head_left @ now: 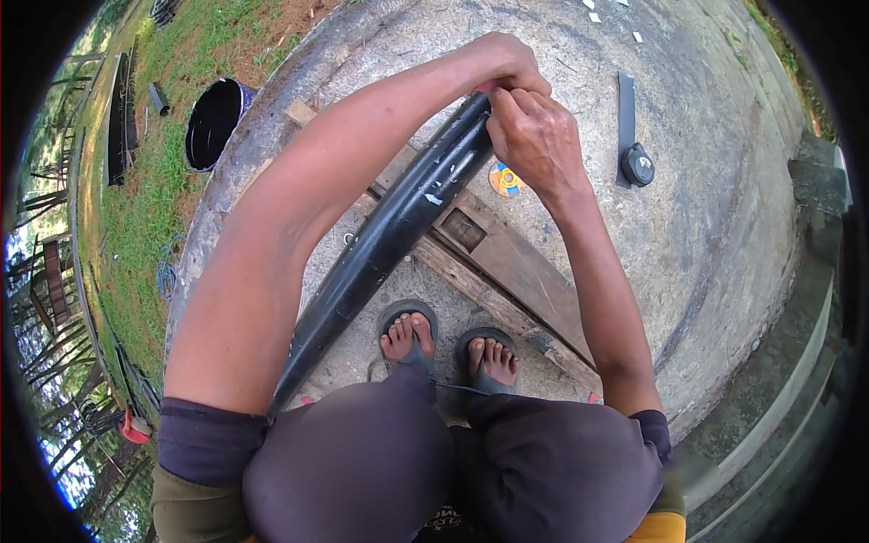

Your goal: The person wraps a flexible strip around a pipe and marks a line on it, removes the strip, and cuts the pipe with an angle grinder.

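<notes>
A long black pipe [389, 237] with a few pale scuffs slants from beside my knee up to the top middle, lying across wooden boards [516, 262]. At its far end my left hand [516, 61] is bent over the tip, its fingers largely hidden behind my other hand. My right hand [536, 136] is closed at the same end, knuckles up, against the pipe's right side. Whatever its fingers pinch is too small or hidden to name. Just below that hand lies a round orange and blue disc [507, 179] on the concrete.
To the right on the concrete are a dark flat strip [625, 118] and a round black object [638, 165]. A dark bucket [217, 125] lies near the grass at left. My sandalled feet [409, 335] are below the boards. Small white scraps [594, 17] lie at the top.
</notes>
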A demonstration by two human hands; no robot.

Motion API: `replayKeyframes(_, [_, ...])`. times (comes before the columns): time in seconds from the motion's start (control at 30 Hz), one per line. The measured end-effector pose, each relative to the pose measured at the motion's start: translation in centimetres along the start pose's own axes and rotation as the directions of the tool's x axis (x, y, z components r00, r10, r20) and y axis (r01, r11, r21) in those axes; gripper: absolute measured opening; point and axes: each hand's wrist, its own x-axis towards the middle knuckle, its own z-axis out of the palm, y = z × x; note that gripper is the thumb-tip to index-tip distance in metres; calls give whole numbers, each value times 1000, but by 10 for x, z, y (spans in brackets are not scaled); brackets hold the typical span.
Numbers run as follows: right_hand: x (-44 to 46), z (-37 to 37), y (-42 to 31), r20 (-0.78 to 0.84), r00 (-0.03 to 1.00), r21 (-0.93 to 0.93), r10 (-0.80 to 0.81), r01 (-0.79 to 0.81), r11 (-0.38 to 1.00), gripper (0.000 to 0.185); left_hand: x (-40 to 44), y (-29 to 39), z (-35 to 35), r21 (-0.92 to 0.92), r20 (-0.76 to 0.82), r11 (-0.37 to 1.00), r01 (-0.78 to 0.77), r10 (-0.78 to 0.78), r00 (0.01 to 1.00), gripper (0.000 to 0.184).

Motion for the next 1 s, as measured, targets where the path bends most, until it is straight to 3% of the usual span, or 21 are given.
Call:
replayKeyframes(0.13, [-23,-4,6,-79,997,35,13,-10,999,14,-18,9,-4,52,6,998,25,-25,1000,45])
replayKeyframes(0.37, [-53,9,14,-227,973,90,36,-16,996,24,-25,2,3,9,-109,997,-82,83,991,46])
replayKeyframes(0.67, [-81,18,16,-201,970,128,133,-109,986,21,-23,3,3,31,-114,998,-52,55,992,46])
replayKeyframes(0.77, [-78,18,10,-291,942,177,164,-115,977,20,-25,5,4,45,-126,998,-39,44,991,46])
replayKeyframes(0.87, [-59,17,7,-352,928,196,124,-56,979,20,-26,9,5,54,-117,998,-23,29,993,46])
replayKeyframes(1.0, [-65,24,12,-301,946,186,121,-66,980,24,-25,9,6,74,-127,997,-19,28,992,48])
